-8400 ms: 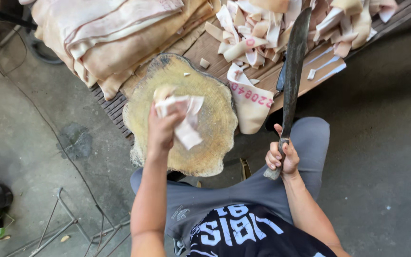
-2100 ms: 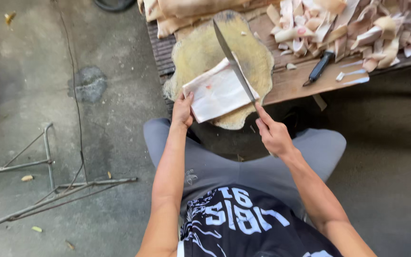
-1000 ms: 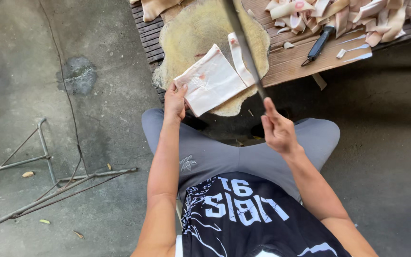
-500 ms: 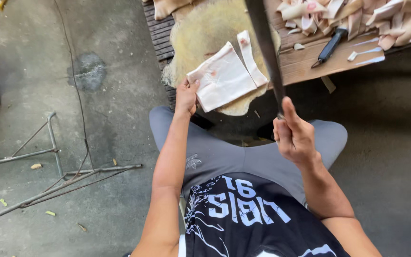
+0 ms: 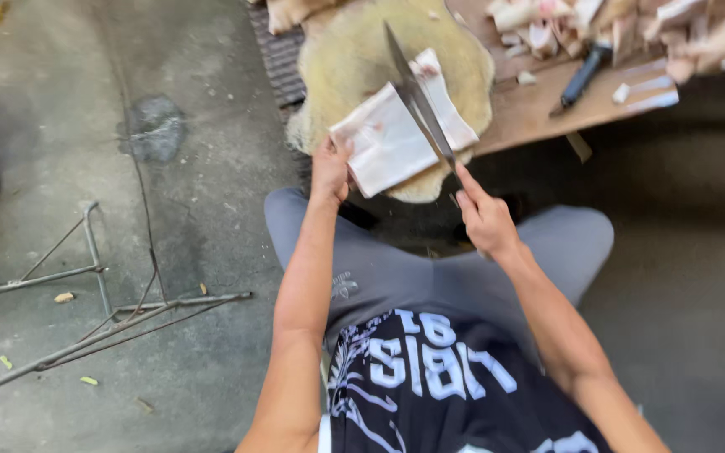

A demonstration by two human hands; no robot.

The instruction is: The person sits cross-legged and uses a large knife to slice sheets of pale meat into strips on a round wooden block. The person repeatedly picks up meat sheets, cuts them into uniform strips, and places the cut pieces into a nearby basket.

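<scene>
Grey concrete floor (image 5: 169,84) fills the ground around a seated person, and a round, worn chopping block (image 5: 354,63) stands just beyond the knees. On that block lies a pale flat slab of pork skin and fat (image 5: 392,138), its near-left corner overhanging the block's rim. The left hand (image 5: 331,168) pinches that corner, fingers clamped together on the slab's edge. The right hand (image 5: 484,220), nearer the body than the block and to its right, is wrapped tight around the handle of a long cleaver (image 5: 417,101), forefinger laid along the handle; the blade runs diagonally over the slab toward the far side of the block, with a narrow cut strip (image 5: 446,101) lying on the blade's right side, still on the block. Right of the block a brown wooden board (image 5: 539,126) carries a dark-handled knife (image 5: 579,77) and, farther back, a heap of pale cut pieces (image 5: 606,21). Well to the left of the block, thin metal rods (image 5: 94,277) lie on the concrete.
</scene>
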